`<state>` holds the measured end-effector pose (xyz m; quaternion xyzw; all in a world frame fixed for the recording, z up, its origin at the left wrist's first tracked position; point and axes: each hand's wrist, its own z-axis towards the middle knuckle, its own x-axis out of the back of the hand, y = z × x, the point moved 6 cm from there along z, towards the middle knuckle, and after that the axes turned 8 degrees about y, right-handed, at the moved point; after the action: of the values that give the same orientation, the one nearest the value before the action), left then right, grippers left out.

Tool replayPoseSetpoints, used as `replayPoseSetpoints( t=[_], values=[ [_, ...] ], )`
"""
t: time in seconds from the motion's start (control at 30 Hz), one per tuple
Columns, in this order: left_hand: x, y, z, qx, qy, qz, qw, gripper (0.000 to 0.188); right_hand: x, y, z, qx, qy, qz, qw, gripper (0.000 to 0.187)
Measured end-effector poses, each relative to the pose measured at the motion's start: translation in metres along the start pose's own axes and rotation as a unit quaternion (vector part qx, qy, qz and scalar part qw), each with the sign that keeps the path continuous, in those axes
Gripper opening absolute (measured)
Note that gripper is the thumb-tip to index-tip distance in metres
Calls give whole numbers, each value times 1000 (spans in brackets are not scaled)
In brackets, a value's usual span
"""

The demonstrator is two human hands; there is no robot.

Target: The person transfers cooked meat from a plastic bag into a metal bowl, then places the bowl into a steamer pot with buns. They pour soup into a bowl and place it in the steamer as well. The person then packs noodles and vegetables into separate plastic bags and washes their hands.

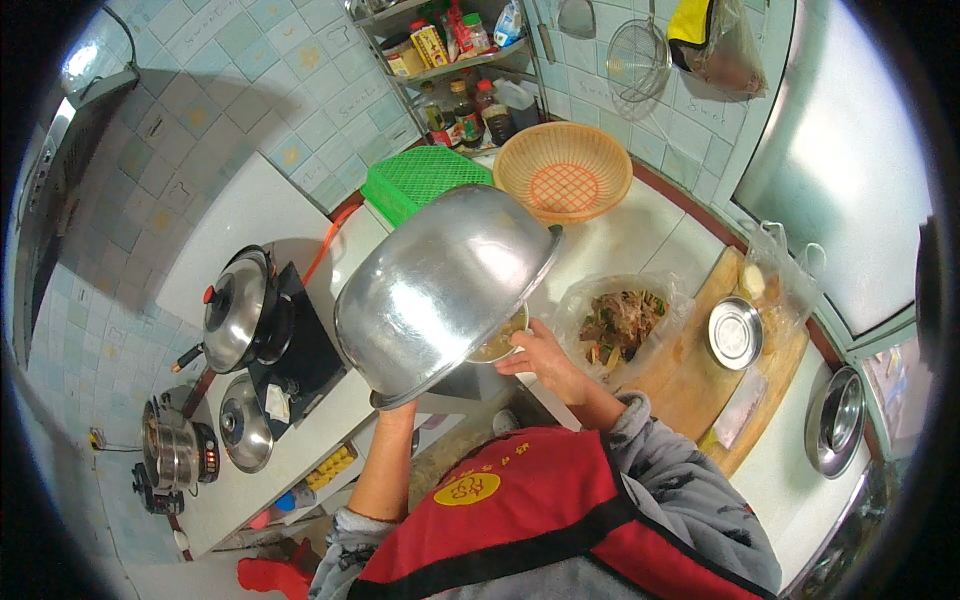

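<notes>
Tiled kitchen, pale blue walls. Far left, dark range hood (62, 190); below it, steel electric pot (172, 448) at the end of the white counter (215, 510). Next right, lidded wok (236, 312) by the black stove (318, 352), loose steel lid (246, 424) nearer.

Middle: large steel basin (440, 285), up in front of me, tipped, underside up, mouth to the right and near side. My left hand (398, 409) is at its near rim, fingers hidden, can't tell how closed. My right hand (545, 357) grips the small bowl (527, 320) by its edge, under the basin's mouth; yellowish contents.

Behind the basin, green plastic basket (425, 180), then round woven basket (600, 145); condiment rack (455, 70) at the far wall. Right: clear bag of chopped food (628, 325), wooden board (690, 395) bearing a steel dish (735, 333), frosted pane (830, 170) beyond.

Writing: yellow characters and oval emblem on my red apron (500, 500); script on some tiles; rack labels too small to read.
</notes>
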<state>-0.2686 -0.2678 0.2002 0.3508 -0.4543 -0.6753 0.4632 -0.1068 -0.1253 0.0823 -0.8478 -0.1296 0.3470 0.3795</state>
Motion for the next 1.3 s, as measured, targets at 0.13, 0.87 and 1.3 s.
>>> replayPoseSetpoints(
  t=[0.13, 0.87, 1.3],
  values=[
    [3, -5, 0, -43, -15, 33, 998, 29, 0, 0, -2, 10, -11, 9, 1000, 44],
    [-3, -54, -21, 237, 41, -128, 962, 43, 2, 8, -4, -19, 9, 22, 1000, 47],
    [11, -120, -33, 408, 61, -264, 872, 40, 23, 22, 23, -21, 36, 36, 998, 51]
  ],
)
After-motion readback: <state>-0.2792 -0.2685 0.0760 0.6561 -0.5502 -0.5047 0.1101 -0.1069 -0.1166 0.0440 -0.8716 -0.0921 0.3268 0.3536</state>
